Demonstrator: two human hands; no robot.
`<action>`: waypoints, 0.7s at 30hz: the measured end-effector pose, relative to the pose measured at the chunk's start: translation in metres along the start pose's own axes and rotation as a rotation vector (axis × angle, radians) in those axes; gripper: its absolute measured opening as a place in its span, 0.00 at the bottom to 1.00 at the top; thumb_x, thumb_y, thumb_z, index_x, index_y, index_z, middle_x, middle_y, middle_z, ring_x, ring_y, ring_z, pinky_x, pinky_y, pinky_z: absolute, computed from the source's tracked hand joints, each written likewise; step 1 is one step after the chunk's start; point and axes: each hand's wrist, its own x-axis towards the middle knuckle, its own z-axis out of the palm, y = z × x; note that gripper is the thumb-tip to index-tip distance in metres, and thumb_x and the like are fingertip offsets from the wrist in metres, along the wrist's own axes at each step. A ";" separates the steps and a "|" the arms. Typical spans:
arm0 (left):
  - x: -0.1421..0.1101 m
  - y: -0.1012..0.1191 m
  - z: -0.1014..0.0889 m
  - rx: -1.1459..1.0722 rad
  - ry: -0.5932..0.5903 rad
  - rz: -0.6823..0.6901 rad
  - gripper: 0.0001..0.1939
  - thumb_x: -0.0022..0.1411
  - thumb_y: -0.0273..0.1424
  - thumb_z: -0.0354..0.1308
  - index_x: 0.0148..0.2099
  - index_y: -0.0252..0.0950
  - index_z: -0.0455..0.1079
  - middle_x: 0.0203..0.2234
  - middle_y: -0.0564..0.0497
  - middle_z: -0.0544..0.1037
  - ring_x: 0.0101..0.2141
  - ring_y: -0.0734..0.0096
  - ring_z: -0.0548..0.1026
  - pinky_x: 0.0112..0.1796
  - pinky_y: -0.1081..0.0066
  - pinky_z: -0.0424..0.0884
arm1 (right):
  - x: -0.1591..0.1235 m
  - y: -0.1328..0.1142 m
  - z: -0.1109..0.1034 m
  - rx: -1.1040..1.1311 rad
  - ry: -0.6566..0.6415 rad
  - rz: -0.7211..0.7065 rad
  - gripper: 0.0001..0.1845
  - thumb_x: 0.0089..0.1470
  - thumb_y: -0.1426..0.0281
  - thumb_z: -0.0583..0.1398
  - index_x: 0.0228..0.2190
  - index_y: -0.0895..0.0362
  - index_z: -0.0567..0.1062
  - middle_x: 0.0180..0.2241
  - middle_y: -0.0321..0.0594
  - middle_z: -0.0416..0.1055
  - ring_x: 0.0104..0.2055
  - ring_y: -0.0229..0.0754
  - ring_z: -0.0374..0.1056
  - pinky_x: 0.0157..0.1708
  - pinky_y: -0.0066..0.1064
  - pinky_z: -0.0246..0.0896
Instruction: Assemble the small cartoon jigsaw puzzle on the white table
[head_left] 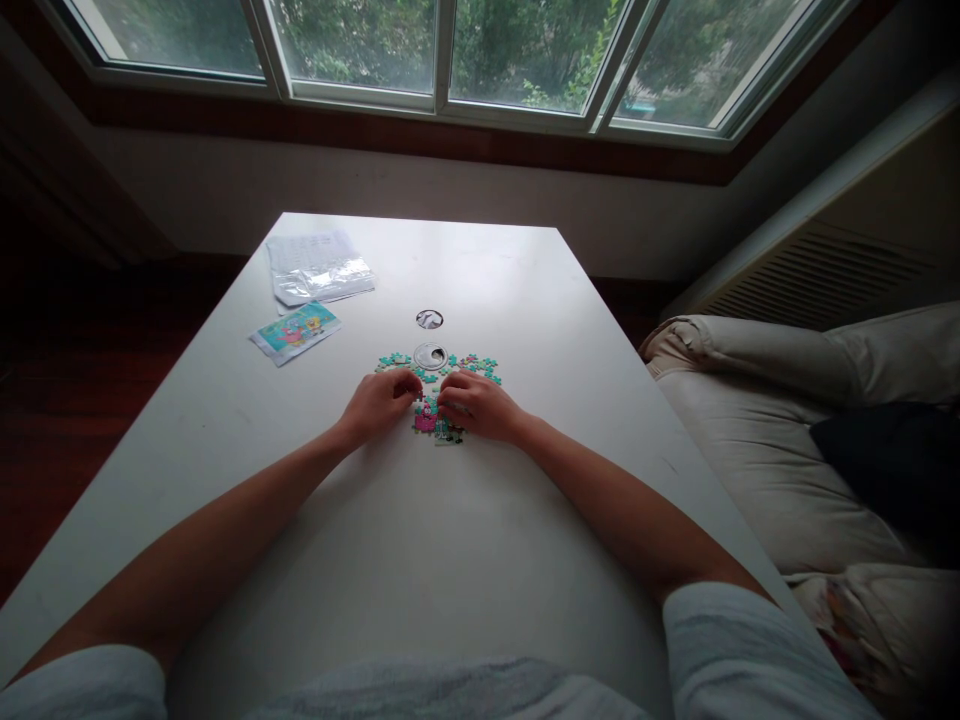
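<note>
A partly joined jigsaw puzzle [426,424], pink, teal and dark in colour, lies on the white table between my hands. My left hand [384,402] is closed in a pinch at its upper left, with a small jigsaw piece [419,396] at the fingertips. From the other side, my right hand [481,404] reaches over the puzzle's right part. Its fingers are bent together and hide whatever is under them. Loose teal pieces [394,361] are spread just beyond my left hand, and more teal and pink loose pieces [480,365] beyond my right.
Behind the loose pieces are a round metal lid [430,356] and a smaller shiny disc [430,319]. At the table's [450,560] back left lie a picture card [296,332] and a clear plastic bag with paper [319,268]. A pale sofa [757,420] stands to the right.
</note>
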 end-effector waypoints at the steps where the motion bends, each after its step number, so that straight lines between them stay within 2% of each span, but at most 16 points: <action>1: 0.000 0.001 0.000 0.014 0.000 -0.004 0.08 0.61 0.33 0.57 0.39 0.42 0.77 0.34 0.54 0.83 0.35 0.67 0.79 0.39 0.70 0.72 | 0.000 0.000 0.000 0.000 0.000 0.000 0.09 0.67 0.66 0.56 0.38 0.54 0.76 0.40 0.44 0.73 0.43 0.45 0.67 0.46 0.36 0.62; 11: -0.002 0.003 0.003 0.148 -0.037 -0.008 0.08 0.61 0.36 0.57 0.39 0.42 0.77 0.30 0.54 0.81 0.32 0.67 0.76 0.34 0.69 0.67 | -0.001 0.001 0.000 -0.017 -0.002 0.012 0.08 0.66 0.66 0.57 0.38 0.54 0.76 0.41 0.44 0.72 0.44 0.45 0.67 0.45 0.36 0.62; 21: -0.003 0.004 0.004 0.186 -0.050 -0.005 0.06 0.61 0.34 0.57 0.38 0.42 0.76 0.30 0.55 0.80 0.31 0.68 0.75 0.32 0.70 0.65 | -0.001 0.002 0.001 -0.011 -0.004 0.011 0.08 0.67 0.66 0.57 0.38 0.54 0.76 0.41 0.44 0.72 0.44 0.45 0.67 0.46 0.37 0.62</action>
